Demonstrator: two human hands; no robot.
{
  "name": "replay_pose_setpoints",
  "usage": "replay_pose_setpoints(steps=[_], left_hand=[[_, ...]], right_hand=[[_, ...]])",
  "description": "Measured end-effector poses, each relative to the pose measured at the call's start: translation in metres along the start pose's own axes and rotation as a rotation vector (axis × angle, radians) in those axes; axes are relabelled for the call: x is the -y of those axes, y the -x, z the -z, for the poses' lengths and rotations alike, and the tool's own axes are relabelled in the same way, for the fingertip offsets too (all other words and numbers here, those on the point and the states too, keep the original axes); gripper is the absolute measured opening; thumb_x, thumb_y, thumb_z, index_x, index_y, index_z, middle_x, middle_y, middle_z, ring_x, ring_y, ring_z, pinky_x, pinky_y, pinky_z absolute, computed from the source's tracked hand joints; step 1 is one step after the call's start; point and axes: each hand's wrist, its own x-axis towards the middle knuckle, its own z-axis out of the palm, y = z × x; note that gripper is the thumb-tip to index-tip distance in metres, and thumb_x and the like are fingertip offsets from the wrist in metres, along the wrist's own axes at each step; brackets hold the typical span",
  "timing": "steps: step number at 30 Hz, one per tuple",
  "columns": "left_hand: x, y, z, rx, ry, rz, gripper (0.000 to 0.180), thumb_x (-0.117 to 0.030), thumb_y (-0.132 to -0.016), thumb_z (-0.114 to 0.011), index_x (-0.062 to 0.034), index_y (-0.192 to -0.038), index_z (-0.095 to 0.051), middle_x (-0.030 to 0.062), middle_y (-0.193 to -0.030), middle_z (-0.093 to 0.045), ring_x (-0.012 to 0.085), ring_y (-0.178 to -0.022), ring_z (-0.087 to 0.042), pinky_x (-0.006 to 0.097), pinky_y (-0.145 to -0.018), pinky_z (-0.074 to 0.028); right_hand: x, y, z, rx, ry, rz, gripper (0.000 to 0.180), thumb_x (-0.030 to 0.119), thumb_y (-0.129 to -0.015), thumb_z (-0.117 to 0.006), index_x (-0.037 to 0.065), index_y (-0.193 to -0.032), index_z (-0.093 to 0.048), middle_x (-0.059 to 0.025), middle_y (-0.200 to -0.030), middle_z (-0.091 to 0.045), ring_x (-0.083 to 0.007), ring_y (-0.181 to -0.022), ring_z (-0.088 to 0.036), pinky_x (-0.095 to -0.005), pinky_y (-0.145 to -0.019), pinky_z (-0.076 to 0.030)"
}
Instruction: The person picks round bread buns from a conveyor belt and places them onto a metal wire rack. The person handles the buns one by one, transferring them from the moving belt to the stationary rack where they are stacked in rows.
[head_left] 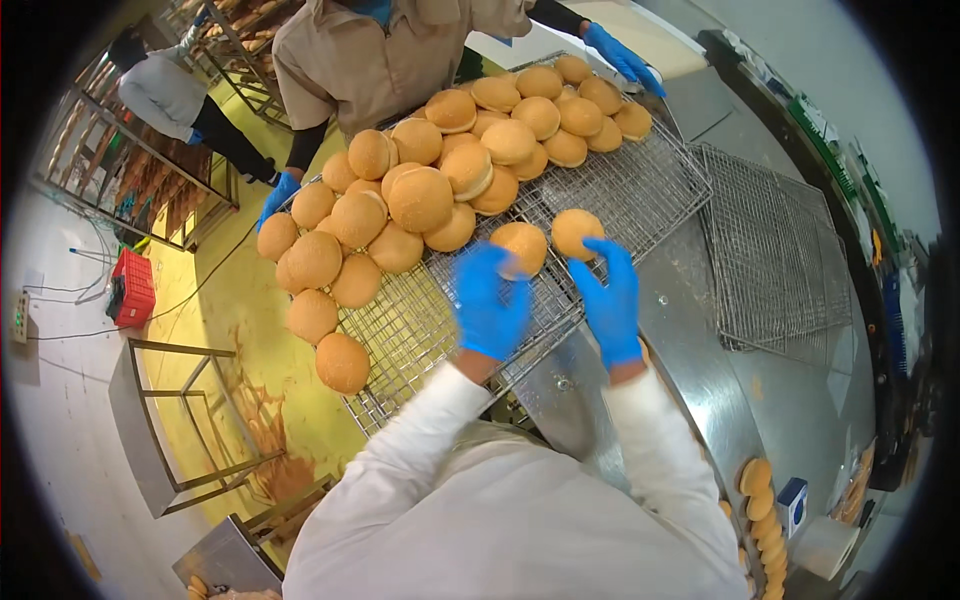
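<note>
A wire cooling rack (640, 180) carries a heap of round golden buns (420, 200), mostly along its far and left side. Near the rack's front edge, my right hand (610, 305), in a blue glove, has its thumb and fingers at the edge of a bun (575, 233) and grips it. Just left of it, my blue-gloved left hand (492, 305) is smeared by motion and partly covers another bun (522, 247); whether it grips that bun is unclear. Across the rack, a co-worker's gloved hands (278, 200) are at its left and right ends.
Empty wire racks (770, 250) lie stacked on the steel table (690, 340) to the right. A row of buns (762, 520), a small blue box (792, 505) and a white roll (825, 547) are at lower right. Left stand a metal frame (190, 400), a red crate (133, 288) and loaded bread trolleys (130, 160).
</note>
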Motion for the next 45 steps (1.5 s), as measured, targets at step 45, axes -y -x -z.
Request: replay_pose_setpoints(steps=[45], left_hand=[[0.164, -0.114, 0.011, 0.11, 0.813, 1.398, 0.067, -0.049, -0.08, -0.071, -0.0175, -0.137, -0.054, 0.0062, -0.142, -0.054, 0.0311, -0.127, -0.051, 0.048, -0.1, -0.046]], right_hand=[[-0.117, 0.308, 0.276, -0.601, 0.115, -0.919, 0.044, 0.028, -0.075, -0.083, 0.003, -0.099, -0.056, -0.0071, -0.093, -0.06, -0.0166, -0.087, -0.057, -0.0338, -0.078, -0.05]])
